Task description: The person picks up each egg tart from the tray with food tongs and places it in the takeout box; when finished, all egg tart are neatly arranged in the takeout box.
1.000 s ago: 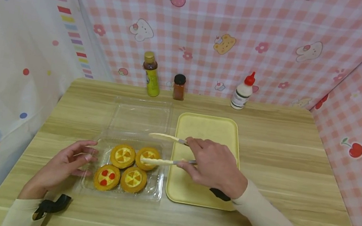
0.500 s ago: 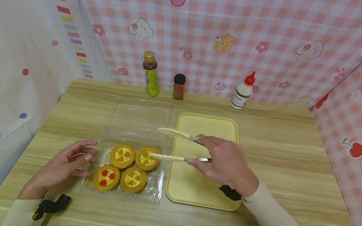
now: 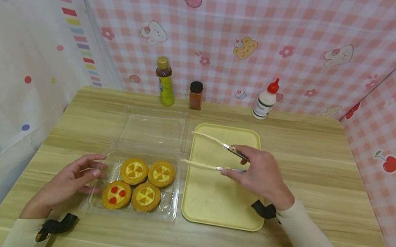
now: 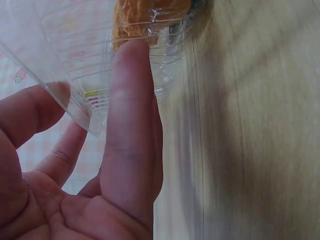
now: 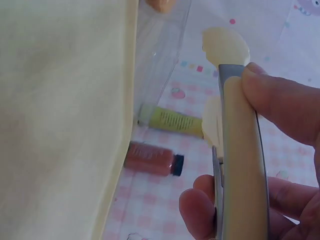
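Observation:
My right hand (image 3: 263, 177) holds a pair of tongs (image 3: 234, 170) with cream-coloured tips and metal-edged handles over the yellow tray (image 3: 217, 208). The tongs' arms stand apart with nothing between them. Thumb and fingers grip the handles in the right wrist view. My left hand (image 3: 72, 180) rests at the left side of a clear plastic container (image 3: 168, 210), its fingers loosely spread by the rim. In the left wrist view the thumb (image 4: 130, 125) lies along the container's wall. Several round tarts sit inside: one with red pieces (image 3: 116, 194), the others, like this tart (image 3: 146, 196), with orange wedges.
The container's clear lid (image 3: 154, 128) lies folded back behind it. Along the table's back edge stand a green-labelled bottle (image 3: 165, 84), a small black-capped jar (image 3: 195, 96) and a white bottle with a red nozzle (image 3: 265, 101). A checked cloth (image 3: 209, 34) hangs behind.
My right hand has drawn the tongs to the right, away from above the tarts to over the tray. Their tips hold nothing throughout. The left hand and the tarts have stayed in place.

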Motion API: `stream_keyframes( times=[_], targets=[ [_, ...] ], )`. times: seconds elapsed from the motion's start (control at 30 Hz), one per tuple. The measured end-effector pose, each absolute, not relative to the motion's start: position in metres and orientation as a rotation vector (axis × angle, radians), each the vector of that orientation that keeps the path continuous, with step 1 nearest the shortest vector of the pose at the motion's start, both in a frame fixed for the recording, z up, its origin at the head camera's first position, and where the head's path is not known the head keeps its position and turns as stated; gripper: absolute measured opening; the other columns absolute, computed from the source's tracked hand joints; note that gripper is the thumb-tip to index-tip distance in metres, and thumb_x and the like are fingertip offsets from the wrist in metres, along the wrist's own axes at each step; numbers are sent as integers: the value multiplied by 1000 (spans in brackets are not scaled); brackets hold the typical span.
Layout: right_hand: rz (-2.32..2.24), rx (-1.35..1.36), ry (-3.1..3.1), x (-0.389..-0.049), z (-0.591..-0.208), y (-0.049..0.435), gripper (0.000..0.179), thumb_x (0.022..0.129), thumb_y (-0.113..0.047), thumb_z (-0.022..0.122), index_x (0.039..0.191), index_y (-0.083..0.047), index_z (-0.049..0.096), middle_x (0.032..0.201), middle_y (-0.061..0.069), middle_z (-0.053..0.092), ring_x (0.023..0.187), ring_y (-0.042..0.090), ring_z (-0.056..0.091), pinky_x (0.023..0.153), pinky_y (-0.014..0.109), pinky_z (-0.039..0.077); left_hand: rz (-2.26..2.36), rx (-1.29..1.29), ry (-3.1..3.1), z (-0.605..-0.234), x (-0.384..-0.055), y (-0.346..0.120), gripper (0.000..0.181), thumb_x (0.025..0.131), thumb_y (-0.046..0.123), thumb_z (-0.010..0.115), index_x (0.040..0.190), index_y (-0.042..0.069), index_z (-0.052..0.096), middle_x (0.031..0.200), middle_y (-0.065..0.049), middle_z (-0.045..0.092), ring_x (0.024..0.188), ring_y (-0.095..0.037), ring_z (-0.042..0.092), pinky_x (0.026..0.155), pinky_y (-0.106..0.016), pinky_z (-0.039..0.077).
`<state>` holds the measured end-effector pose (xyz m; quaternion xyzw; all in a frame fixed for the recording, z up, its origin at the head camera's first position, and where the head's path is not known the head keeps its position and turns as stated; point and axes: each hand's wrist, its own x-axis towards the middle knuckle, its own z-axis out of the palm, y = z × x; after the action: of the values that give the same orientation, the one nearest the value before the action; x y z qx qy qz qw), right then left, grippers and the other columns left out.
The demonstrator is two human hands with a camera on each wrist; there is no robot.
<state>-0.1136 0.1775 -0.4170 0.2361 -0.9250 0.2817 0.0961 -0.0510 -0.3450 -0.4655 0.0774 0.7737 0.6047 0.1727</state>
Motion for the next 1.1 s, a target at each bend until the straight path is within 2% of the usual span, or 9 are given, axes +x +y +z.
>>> stream_keyframes(
  times=[0.37,0.63,0.8,0.97,1.1],
  targets=[
    [883,526,-2830,-112,-428,214,62,77,-44,96,125,-11,75,94,8,78,78,22,71,65,30,51,1718,206,2191,-467,-50,-345,49,113,15,51,159,5,36,135,1,61,115,-7,69,81,-40,68],
    [829,429,-2877,-102,-436,248,63,81,-49,91,126,-10,71,93,5,77,79,19,70,67,32,52,1709,175,2193,-466,-50,-345,50,113,17,52,159,6,36,135,1,60,116,-7,69,83,-39,67],
    [762,352,-2867,-95,-442,269,64,81,-54,90,121,-8,71,92,4,72,76,16,61,66,32,48,1701,149,2199,-467,-49,-346,51,113,19,52,159,4,35,137,0,60,116,-7,69,84,-40,67],
    [738,252,-2840,-87,-448,288,62,80,-50,91,117,-5,71,103,11,69,84,23,60,71,37,48,1677,121,2201,-468,-48,-346,53,113,22,52,160,4,34,137,0,59,116,-6,69,84,-41,67],
    [746,160,-2810,-85,-451,303,57,81,-45,92,112,-2,72,101,15,70,87,28,64,72,39,48,1678,131,2207,-467,-50,-346,52,113,22,52,160,5,35,136,-1,59,115,-6,69,83,-41,67]
  ],
)
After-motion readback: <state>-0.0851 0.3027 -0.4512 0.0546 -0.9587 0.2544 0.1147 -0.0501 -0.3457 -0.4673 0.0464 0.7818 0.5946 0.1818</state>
